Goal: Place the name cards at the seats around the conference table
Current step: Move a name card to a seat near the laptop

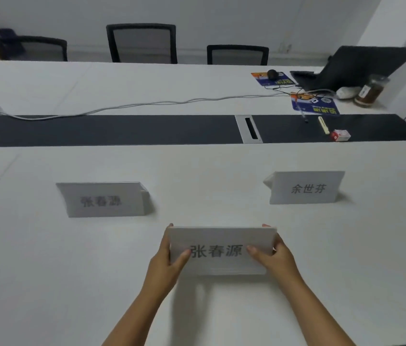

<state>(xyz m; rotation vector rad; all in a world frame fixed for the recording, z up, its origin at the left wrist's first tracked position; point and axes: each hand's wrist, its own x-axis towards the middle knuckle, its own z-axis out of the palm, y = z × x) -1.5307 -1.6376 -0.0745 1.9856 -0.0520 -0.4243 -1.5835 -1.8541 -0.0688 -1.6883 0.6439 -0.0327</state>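
We hold a white folded paper name card (222, 249) at six o'clock, left hand (168, 263) and right hand (273, 255) pinching its ends. Two matching cards stand placed at ten o'clock (102, 199) and two o'clock (305, 188); far seats remain, we judge.

head-worn wide-angle view, facing forward and down, close over table (47, 270), edges perhaps distorted

The folded paper name cards (222, 248) are white with dark grey printed characters. The long white conference table (47, 258) carries a black centre strip (97, 129). Black mesh office chairs (142, 43) stand behind.
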